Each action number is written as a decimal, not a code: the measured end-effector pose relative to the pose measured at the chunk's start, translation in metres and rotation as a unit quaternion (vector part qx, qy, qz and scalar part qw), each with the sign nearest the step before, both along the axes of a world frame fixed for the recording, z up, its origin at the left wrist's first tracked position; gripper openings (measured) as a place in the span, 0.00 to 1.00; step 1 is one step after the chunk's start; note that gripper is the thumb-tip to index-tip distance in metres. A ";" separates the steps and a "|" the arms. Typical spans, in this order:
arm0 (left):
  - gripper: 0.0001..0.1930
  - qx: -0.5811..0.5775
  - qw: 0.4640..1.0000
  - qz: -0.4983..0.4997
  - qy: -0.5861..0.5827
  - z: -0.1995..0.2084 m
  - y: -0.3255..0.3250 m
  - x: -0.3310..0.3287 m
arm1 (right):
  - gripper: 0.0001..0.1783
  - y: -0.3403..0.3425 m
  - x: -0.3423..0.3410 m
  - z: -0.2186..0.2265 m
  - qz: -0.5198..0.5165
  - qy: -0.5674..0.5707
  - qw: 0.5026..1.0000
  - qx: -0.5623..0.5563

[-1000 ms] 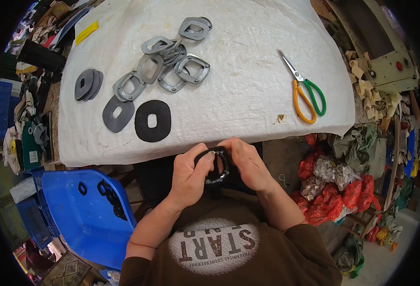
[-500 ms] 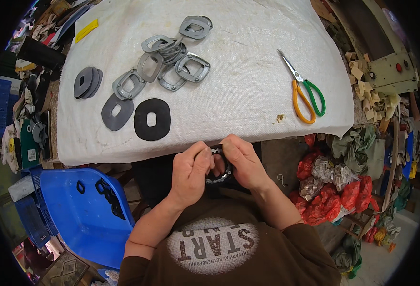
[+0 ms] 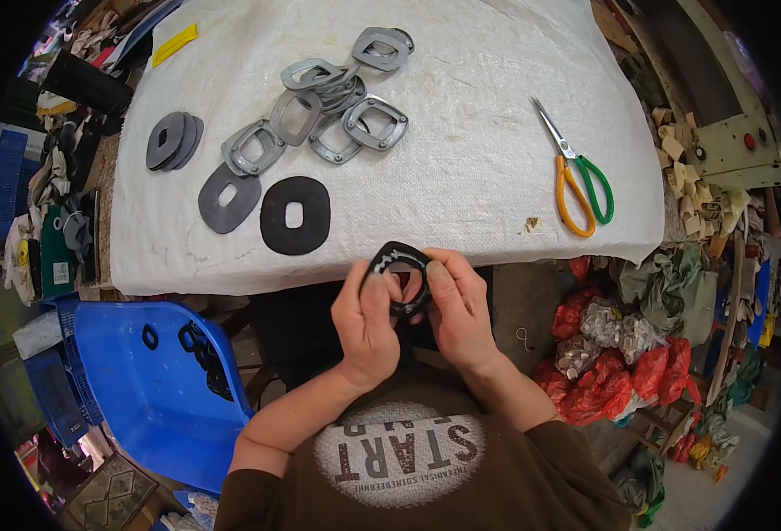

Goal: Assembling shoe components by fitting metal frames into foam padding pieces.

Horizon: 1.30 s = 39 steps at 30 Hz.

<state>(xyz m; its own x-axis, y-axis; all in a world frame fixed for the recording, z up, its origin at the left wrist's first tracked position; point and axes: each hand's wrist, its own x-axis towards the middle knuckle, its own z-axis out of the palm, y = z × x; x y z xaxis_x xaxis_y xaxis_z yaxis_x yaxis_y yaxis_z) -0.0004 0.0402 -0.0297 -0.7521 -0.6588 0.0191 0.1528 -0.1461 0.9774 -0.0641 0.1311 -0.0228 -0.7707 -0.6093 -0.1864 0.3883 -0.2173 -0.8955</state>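
Between my two hands, just off the table's near edge, is a black rounded-square ring [image 3: 392, 250] with a silvery metal part showing inside its rim. My left hand [image 3: 366, 323] grips its left side, thumb on the upper face. On the opposite side my right hand [image 3: 461, 305] pinches the rim, and the fingertips beneath show through the opening. Beyond my hands a black rubber pad [image 3: 311, 232] with a rounded-square hole lies flat. A grey pad [image 3: 218, 212] next to it is partly covered by one of several grey metal frames [image 3: 375, 122] heaped loosely.
Scissors [image 3: 576, 181] with orange and green handles lie at the right on the white-covered table [image 3: 479, 159]. Grey pads [image 3: 171, 142] are stacked at the left, below a yellow strip [image 3: 174, 44]. A blue tub [image 3: 134, 394] holding black rings stands lower left; red bags [image 3: 594, 380] sit lower right.
The ring has tilted so that more of its face shows, and my hands have opened slightly around it. The whole view has shifted a little; the things on the table lie as before.
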 end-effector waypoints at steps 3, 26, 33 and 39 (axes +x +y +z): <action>0.14 -0.033 0.988 -0.150 -0.001 0.012 -0.013 0.002 | 0.13 0.007 -0.011 0.003 0.011 0.105 0.982 0.157; 0.13 -0.069 0.992 0.012 -0.101 0.010 -0.019 0.000 | 0.12 -0.003 0.014 -0.002 0.043 0.040 0.998 0.021; 0.12 -0.008 0.998 -0.061 -0.011 0.005 -0.018 -0.002 | 0.16 0.008 0.002 -0.003 0.062 0.050 0.995 0.062; 0.10 -0.091 0.996 0.002 -0.007 0.016 -0.026 0.012 | 0.22 -0.003 0.016 0.007 0.075 0.155 0.979 0.104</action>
<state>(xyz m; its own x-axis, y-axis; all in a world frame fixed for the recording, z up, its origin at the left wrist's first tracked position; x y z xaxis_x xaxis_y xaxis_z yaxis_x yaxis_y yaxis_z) 0.0119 0.0138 -0.0141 -0.7499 -0.6490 0.1285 0.1396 0.0346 0.9896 -0.0478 0.1278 -0.0159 -0.7145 -0.6939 -0.0894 0.1034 0.0217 -0.9944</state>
